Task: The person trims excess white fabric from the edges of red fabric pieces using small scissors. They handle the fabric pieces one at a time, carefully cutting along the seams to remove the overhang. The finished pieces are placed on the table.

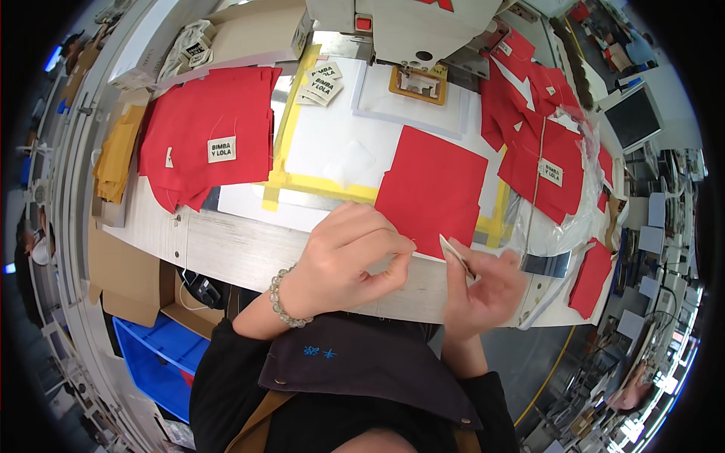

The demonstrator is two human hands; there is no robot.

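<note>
My right hand (487, 287) pinches a small cream fabric label (455, 251) between thumb and fingers, seen nearly edge-on at the near edge of a red fabric piece (434, 189). The thumb and forefinger of my left hand (351, 253) are pressed together at that piece's near left side; whatever is between them is too small to make out. The red piece lies flat on the white work area, in front of the sewing machine (430, 38). A gold-coloured clamp frame (418, 84) sits under the machine head, beyond the red piece.
Red pieces are stacked at left (208, 121), with a label (221, 149) on top. Loose labels (321, 84) lie between that stack and the machine. More labelled red pieces (544, 151) are heaped at right. Yellow tape (317, 189) borders the work area; a blue crate (155, 362) stands below.
</note>
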